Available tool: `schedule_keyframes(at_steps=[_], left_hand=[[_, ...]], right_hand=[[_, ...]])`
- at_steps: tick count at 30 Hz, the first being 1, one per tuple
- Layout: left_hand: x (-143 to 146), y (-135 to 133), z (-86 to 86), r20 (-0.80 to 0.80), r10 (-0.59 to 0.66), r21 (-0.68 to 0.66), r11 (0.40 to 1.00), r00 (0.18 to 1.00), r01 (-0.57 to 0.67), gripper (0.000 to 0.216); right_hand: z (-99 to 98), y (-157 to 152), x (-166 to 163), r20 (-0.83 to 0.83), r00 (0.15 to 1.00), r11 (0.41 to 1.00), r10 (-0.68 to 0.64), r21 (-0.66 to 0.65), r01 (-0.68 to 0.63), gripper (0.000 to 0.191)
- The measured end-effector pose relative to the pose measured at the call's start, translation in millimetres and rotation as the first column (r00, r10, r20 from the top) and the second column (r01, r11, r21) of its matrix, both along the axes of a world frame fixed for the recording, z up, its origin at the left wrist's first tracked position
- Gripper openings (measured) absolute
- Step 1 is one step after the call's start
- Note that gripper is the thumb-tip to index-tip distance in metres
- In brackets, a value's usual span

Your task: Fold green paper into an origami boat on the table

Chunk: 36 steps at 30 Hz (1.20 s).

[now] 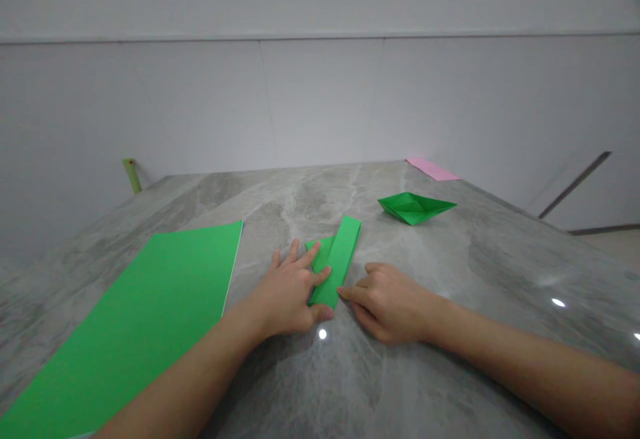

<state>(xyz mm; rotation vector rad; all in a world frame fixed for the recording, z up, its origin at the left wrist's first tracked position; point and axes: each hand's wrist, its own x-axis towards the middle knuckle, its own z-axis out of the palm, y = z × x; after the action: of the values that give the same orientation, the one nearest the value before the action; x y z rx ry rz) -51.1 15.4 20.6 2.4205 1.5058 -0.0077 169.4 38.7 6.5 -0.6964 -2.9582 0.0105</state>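
A folded piece of green paper [344, 246] lies on the table in the middle of the head view, with a long narrow strip folded over along its right side. Spread across its left part, my left hand [293, 290] presses it down with fingers apart and the thumb at the near edge. My right hand [387, 299] rests at the right, its index fingertip touching the strip's lower right edge while the other fingers are curled in. Whether those curled fingers hold anything is hidden, but nothing shows in them.
A large stack of green paper sheets [165, 299] covers the left side of the grey marble table [280, 206]. Behind my right hand sits a folded green paper boat [415, 208]. A pink sheet [433, 169] lies at the far right corner, near the white wall [320, 106].
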Motion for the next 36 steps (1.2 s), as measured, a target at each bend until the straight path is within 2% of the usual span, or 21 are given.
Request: schedule_keyframes(at_steps=[13, 20, 25, 28, 33, 36], left_hand=[[1.4, 0.0, 3.4, 0.012, -0.032, -0.015, 0.999, 0.999, 0.032, 0.066], [1.9, 0.2, 1.5, 0.077, -0.106, -0.042, 0.993, 0.991, 0.109, 0.048], [3.1, -0.4, 3.6, 0.087, -0.13, -0.022, 0.991, 0.988, 0.132, 0.045], [3.3, 1.2, 4.9, 0.11, -0.184, -0.044, 0.981, 0.977, 0.19, 0.046], [-1.0, 3.4, 1.0, 0.238, -0.319, -0.03, 0.942, 0.917, 0.335, 0.034], [-5.2, 4.8, -2.3, 0.29, -0.355, -0.018, 0.926, 0.889, 0.376, 0.022]], right_hand=[[-5.8, 6.3, -0.8, 0.012, 0.995, 0.995, -0.097, 0.03, 0.096, 0.021], [-1.3, 7.2, -2.1, 0.029, 0.986, 0.986, -0.165, 0.018, 0.164, 0.021], [-1.7, 10.6, -1.2, 0.016, 0.979, 0.979, -0.202, 0.046, 0.201, 0.022], [-1.6, 12.1, -1.7, 0.011, 0.976, 0.975, -0.217, 0.046, 0.216, 0.022], [2.2, 7.1, -1.3, 0.039, 0.989, 0.989, -0.145, 0.025, 0.144, 0.021], [3.2, 0.7, 1.0, 0.026, 0.997, 0.997, -0.074, 0.005, 0.074, 0.02]])
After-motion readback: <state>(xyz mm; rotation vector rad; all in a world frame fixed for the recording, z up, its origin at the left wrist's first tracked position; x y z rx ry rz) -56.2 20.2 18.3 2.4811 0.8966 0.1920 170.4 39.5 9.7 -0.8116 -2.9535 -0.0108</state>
